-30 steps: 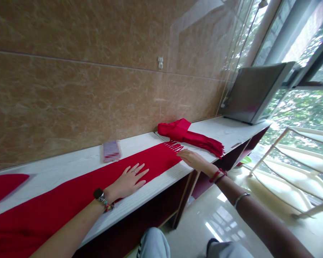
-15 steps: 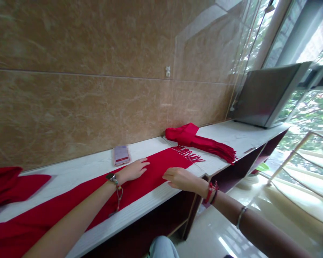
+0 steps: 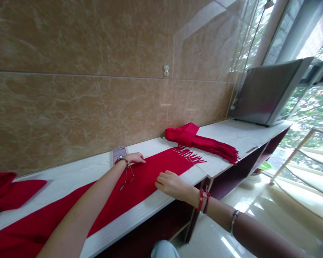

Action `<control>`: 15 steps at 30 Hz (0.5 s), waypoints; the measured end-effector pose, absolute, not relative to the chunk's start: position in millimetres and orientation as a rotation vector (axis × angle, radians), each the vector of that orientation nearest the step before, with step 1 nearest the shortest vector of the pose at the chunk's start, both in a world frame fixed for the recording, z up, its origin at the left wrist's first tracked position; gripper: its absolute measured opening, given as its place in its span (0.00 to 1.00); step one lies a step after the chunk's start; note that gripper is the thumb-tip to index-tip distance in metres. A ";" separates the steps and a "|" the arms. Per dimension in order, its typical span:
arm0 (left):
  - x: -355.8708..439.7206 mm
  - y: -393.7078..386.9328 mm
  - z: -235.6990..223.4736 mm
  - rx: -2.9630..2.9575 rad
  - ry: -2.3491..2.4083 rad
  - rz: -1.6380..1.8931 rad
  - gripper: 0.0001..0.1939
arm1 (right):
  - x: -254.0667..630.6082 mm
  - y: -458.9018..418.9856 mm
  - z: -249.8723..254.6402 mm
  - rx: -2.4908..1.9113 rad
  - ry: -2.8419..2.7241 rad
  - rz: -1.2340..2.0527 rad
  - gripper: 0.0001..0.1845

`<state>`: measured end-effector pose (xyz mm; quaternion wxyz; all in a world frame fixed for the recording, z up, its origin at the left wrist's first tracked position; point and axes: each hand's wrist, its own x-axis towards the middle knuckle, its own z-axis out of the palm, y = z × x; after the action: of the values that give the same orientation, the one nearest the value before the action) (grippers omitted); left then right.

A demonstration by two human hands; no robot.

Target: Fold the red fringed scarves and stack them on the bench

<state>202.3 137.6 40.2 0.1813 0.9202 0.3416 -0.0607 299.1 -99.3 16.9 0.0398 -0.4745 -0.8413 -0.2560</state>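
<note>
The spread scarf [image 3: 144, 179] is showing smooth, matt cloth. The counter [image 3: 140, 212] is displaying a wood-like grain, while the wall [image 3: 83, 107] and floor [image 3: 207, 231] are gleaming like polished stone.

Here's the left hand [image 3: 135, 157], colourful beaded bracelet [image 3: 127, 163] at its wrist, thin cord [image 3: 132, 176] dangling, slim tag [image 3: 122, 187] on the end, now the right hand [image 3: 173, 184], red bracelet [image 3: 200, 200], dark band [image 3: 206, 204] beside it, silvery bangle [image 3: 234, 222] farther up, pale grey-blue trouser knee [image 3: 164, 249] below.

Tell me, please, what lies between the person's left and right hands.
In the head view, a stretch of the flat red scarf lies between the left hand and the right hand; nothing else shows there.
</note>
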 end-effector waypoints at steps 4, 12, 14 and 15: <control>198.0 142.3 44.9 2.465 0.970 -0.122 0.07 | 294.5 -99.7 14.7 -1.476 -2.547 -0.821 0.09; 192.5 139.1 85.1 2.178 0.909 0.125 0.10 | 299.8 -101.9 25.6 -1.611 -2.184 -0.740 0.10; 200.0 135.8 104.0 2.142 0.870 0.163 0.10 | 305.4 -101.6 31.0 -1.643 -2.021 -0.663 0.11; 206.3 133.7 113.5 2.114 0.853 0.172 0.10 | 309.3 -101.5 34.2 -1.643 -1.945 -0.629 0.12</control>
<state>206.3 133.7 113.5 0.4149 0.8413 0.3396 0.0685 309.3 -101.5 34.2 0.2567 -0.6056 -0.7167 -0.2317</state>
